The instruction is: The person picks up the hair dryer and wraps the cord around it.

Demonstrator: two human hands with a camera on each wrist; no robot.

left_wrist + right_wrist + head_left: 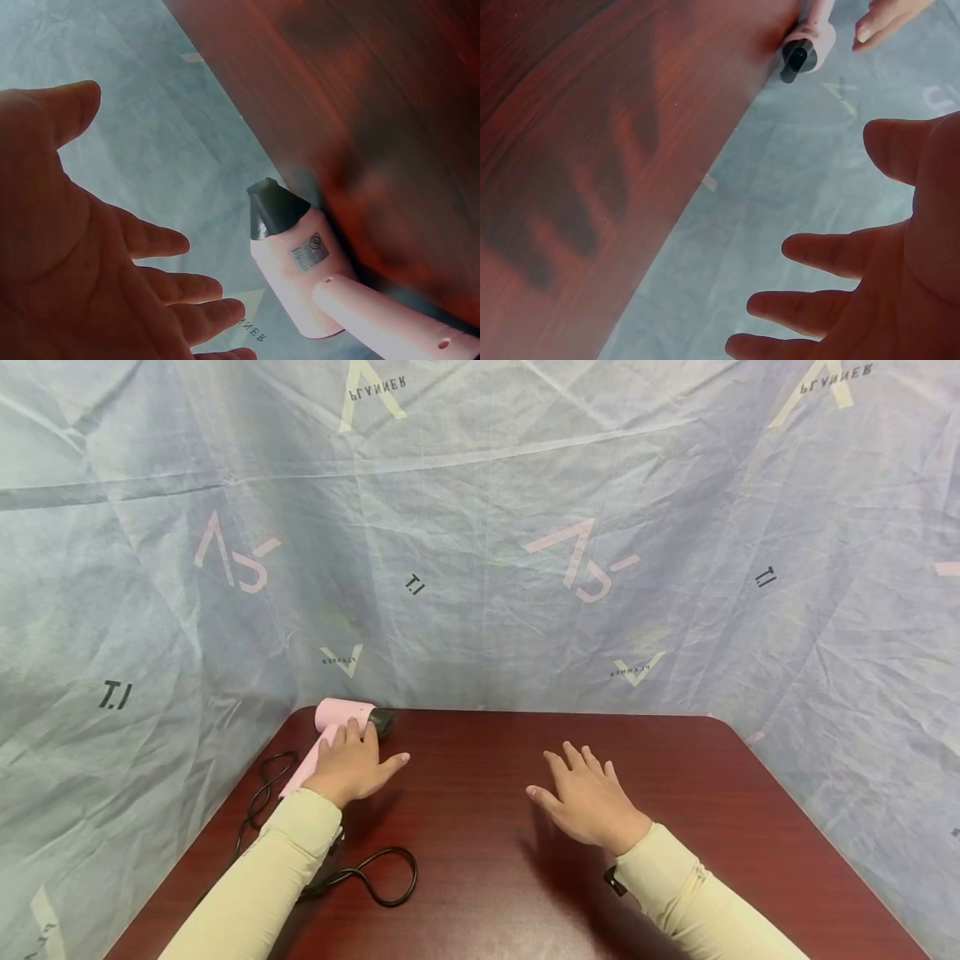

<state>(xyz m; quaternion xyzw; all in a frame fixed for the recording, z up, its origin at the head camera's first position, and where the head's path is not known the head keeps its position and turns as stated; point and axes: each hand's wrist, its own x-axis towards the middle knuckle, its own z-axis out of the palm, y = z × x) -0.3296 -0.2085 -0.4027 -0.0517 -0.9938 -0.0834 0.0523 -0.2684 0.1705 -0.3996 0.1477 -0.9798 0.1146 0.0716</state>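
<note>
A pink hair dryer (343,713) with a black nozzle (382,721) lies at the far left of the table. In the head view my left hand (352,768) overlaps its handle, fingers spread. The left wrist view shows a gap between that hand (97,247) and the hair dryer (300,277), whose label faces the camera. Over the middle right of the table my right hand (585,797) hovers with fingers apart, holding nothing. Its spread fingers and their shadow show in the right wrist view, with the hair dryer (810,41) in the distance.
A black cord (262,793) runs along the table's left edge, and a loop of cord (412,877) lies near the front left. The dark red table (465,810) is bordered by a printed grey cloth (480,568) at the back and sides.
</note>
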